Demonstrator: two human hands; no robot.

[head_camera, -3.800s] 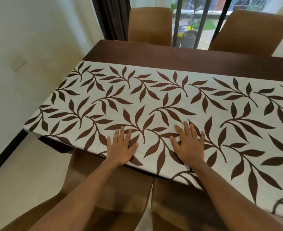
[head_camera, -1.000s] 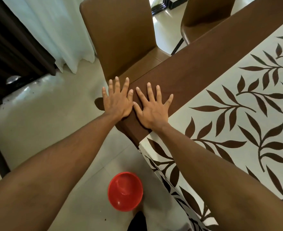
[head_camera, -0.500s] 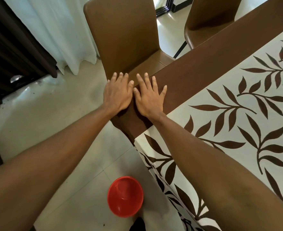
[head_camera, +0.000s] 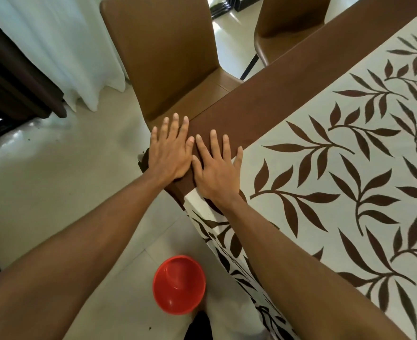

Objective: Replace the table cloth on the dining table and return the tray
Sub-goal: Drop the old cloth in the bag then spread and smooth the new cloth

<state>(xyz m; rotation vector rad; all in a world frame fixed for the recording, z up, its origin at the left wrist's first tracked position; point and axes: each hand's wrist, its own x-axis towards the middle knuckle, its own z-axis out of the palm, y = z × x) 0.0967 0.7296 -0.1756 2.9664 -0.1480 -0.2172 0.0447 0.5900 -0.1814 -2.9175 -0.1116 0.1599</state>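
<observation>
A white table cloth with brown leaf prints covers the dining table, with a plain brown border band along its far edge. My left hand lies flat, fingers straight, on the brown band at the table's corner. Beside it, thumbs nearly touching, my right hand presses flat where the brown band meets the leaf print. The cloth hangs over the near end of the table below my right forearm. No tray is in view.
A brown chair stands tucked against the table just beyond my hands, and a second chair sits further right. A red bowl lies on the tiled floor below the corner. White and dark curtains hang at the left.
I moved from the table's long side to this corner. Over the last second both hands have stayed flat on the brown band, shifting slightly along it.
</observation>
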